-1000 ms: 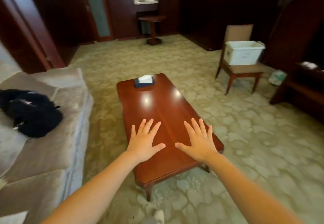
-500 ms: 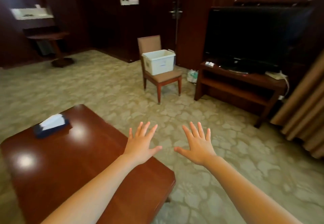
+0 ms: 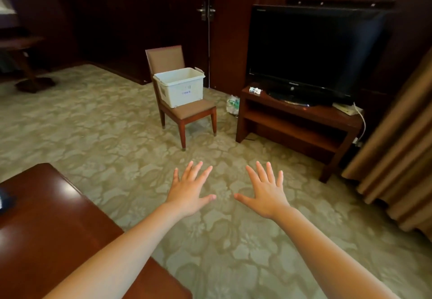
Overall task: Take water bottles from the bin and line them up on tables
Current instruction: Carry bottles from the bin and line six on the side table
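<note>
Now the white bin (image 3: 174,87) is squarely ahead, sitting on the seat of the chair (image 3: 196,111), against its backrest; a second ago the coffee table (image 3: 46,228) filled the view, and it has slid off to the lower left corner; that turn reads as the walk to the bin beginning, with nothing fetched yet. No water bottles show; the bin's inside is hidden from here. The left hand (image 3: 189,193) and right hand (image 3: 266,195) are both stretched out flat, fingers spread, holding nothing, above the carpet. Writing: a small blue-printed label (image 3: 186,92) on the bin's front, too small to read; the maker's mark on the television (image 3: 311,48) is likewise illegible.
</note>
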A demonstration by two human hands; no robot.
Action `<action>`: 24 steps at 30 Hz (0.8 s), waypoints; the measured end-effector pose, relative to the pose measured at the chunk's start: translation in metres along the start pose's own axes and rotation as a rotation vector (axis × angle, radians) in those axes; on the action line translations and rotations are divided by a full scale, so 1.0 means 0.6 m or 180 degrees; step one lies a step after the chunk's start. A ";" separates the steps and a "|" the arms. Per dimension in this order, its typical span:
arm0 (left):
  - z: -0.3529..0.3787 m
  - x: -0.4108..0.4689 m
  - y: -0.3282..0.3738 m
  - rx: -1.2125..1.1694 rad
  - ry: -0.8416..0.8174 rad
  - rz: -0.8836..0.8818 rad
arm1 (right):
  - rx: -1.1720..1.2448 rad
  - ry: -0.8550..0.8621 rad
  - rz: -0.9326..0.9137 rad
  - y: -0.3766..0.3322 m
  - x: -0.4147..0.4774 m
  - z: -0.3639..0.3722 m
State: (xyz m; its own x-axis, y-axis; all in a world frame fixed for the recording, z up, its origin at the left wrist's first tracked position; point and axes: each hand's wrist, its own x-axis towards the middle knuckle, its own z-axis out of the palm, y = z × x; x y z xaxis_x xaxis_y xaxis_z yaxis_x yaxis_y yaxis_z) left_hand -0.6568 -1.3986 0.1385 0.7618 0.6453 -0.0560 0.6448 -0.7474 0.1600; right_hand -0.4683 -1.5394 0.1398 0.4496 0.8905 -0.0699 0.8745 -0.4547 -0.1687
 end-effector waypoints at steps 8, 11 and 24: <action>-0.034 0.264 0.043 -0.0269 0.0215 -0.0427 | -0.0175 -0.0041 -0.0548 0.119 0.280 -0.085; -0.037 0.334 0.030 -0.0302 0.0196 -0.0573 | -0.0153 -0.0089 -0.0689 0.137 0.367 -0.093; -0.076 0.741 -0.156 -0.0210 0.0194 -0.0695 | -0.0101 -0.0117 -0.0725 0.119 0.826 -0.107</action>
State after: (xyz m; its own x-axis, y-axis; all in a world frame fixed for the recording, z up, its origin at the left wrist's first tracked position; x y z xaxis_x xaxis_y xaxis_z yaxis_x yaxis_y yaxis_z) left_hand -0.3811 -1.0347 0.1436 0.5984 0.8003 -0.0370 0.7869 -0.5785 0.2148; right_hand -0.1715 -1.1312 0.1559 0.2335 0.9699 -0.0694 0.9582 -0.2417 -0.1532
